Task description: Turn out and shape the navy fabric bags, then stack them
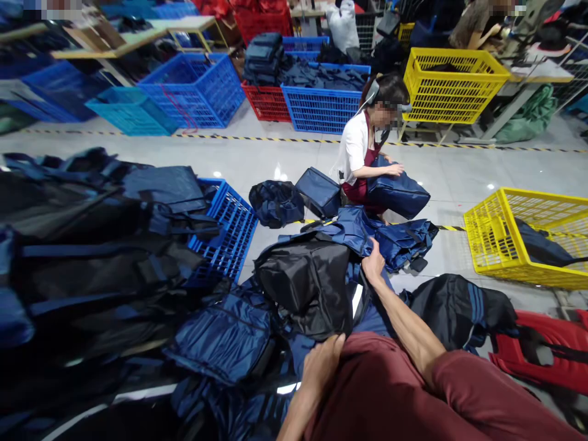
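1 creased black-and-navy bag (316,282)

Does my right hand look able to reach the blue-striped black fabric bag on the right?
Probably yes: the black fabric bag lies right of your forearm, apparently unblocked, but your right hand seems to grip shiny blue fabric and must first let go.

Bright overhead light glints in white spots off the glossy floor (220,157), while blur smears the dark bags (92,260) at left and wide-angle distortion stretches the edges.
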A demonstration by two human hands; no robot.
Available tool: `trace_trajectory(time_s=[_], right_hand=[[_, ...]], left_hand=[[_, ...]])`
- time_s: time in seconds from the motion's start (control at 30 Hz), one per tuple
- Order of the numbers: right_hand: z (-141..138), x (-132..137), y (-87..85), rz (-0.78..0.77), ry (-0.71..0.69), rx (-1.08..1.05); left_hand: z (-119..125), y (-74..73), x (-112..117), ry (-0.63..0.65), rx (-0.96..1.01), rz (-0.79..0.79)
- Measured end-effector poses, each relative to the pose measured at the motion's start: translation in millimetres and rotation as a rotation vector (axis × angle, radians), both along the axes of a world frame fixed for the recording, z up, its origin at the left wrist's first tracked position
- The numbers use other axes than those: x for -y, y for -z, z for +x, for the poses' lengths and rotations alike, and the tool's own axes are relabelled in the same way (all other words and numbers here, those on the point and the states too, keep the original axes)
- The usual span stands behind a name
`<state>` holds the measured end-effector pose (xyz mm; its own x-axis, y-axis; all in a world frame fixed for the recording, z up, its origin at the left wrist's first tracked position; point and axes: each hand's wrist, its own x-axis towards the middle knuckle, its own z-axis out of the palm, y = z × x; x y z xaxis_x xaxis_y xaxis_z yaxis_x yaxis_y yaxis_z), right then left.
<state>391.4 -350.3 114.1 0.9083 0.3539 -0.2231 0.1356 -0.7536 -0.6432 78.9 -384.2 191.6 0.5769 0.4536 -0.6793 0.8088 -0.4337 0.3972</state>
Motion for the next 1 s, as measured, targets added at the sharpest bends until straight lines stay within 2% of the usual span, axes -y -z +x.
trace_trajectory(time_s=[0.07, 0.1, 0.17, 0.23, 0.33, 0.37, 0.43, 0.53, 0.63, 0.7, 0.8, 0.9, 1.0], right_hand=[[20, 11, -29.4, 0.068, -0.052, 0.151], [29, 16, -47.9, 0.112, -0.087, 0.240], [42, 22, -90.4, 0.200, -0.218, 0.434], [46, 25, -135.1, 0.261, -0.421, 0.625], [32, 29, -190.6, 0.320, -0.737, 0.898], [21, 31, -203.9, 0.338, -0.822, 0.975], [-5, 33, -223.0, 0.356, -0.975, 1.073], [-44, 23, -242.5, 0.294, -1.188, 1.024], [-58, -6, -261.9, 0.135, -1.337, 0.795], [-50, -33, -273.6, 0.050, -1.342, 0.633], [-25, -83, -279.8, -0.005, -1.283, 0.495], [0, -139, -262.2, -0.054, -1.287, 0.430], [20, -187, -220.1, -0.172, -1.278, 0.316]], left_hand=[[4, -29.6, 5, 0.058, 0.048, 0.023], [10, -44.0, 5, 0.067, 0.158, 0.074], [34, -68.2, -4, 0.073, 0.481, 0.285], [67, -82.7, -24, 0.044, 0.704, 0.582], [107, -82.9, -56, -0.051, 0.786, 0.962], [111, -78.0, -63, -0.080, 0.798, 1.046], [101, -64.0, -69, -0.114, 0.834, 1.181], [58, -42.9, -70, -0.174, 0.851, 1.322], [20, -31.2, -73, -0.312, 0.745, 1.280], [14, -28.1, -74, -0.414, 0.649, 1.187], [28, -27.4, -76, -0.546, 0.543, 1.025], [47, -29.2, -82, -0.691, 0.453, 0.869], [56, -28.4, -82, -0.799, 0.375, 0.756]])
